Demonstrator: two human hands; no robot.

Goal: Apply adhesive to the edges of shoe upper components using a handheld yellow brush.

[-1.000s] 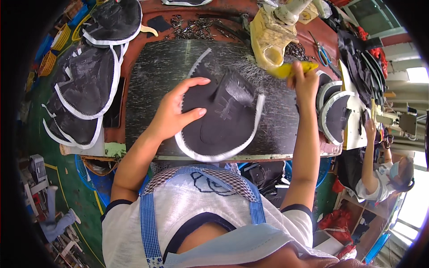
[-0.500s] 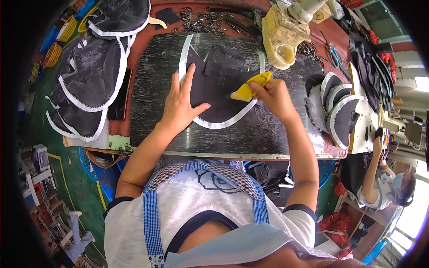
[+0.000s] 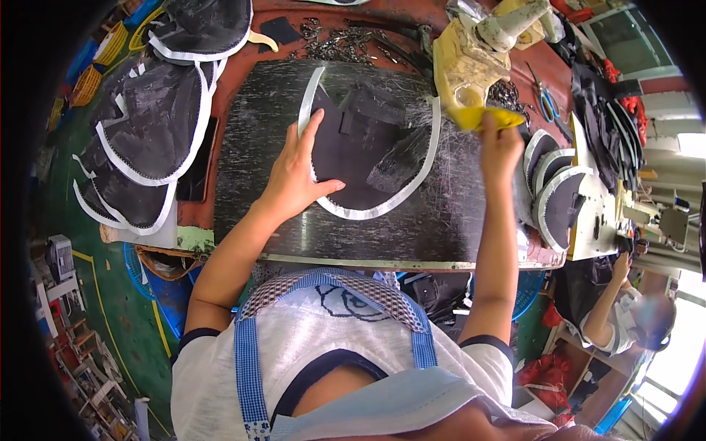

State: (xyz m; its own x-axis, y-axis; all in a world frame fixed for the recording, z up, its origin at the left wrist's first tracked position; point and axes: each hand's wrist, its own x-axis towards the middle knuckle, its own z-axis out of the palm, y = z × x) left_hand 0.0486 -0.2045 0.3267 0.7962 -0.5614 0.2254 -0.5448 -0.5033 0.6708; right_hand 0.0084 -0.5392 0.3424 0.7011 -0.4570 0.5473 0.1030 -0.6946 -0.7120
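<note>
A dark, rounded fabric piece (image 3: pixel 349 165) with a white band along its curved edge lies flat on the black board (image 3: pixel 257 169). My left hand (image 3: pixel 298 162) rests on its left side, fingers spread and thumb pointing inward. A shiny patch, perhaps glue, shows on the fabric's right part. Beyond the fabric's right edge, my right hand (image 3: pixel 501 154) grips a yellow scraper (image 3: pixel 506 117), slightly blurred. The scraper is at the mouth of a yellowish, crusted pot (image 3: pixel 467 66); whether they touch I cannot tell.
White-edged dark pieces (image 3: pixel 151 117) are stacked on the left, with more pieces (image 3: pixel 562 198) on the right. Small metal parts (image 3: pixel 338 44) lie scattered at the back. Blue-handled scissors (image 3: pixel 546 103) lie at the far right. Another person (image 3: pixel 625 316) works at the right.
My right hand has carried the scraper off the fabric, right and up to the pot. The shiny patch is now uncovered. My left hand stays on the fabric, which has shifted slightly.
</note>
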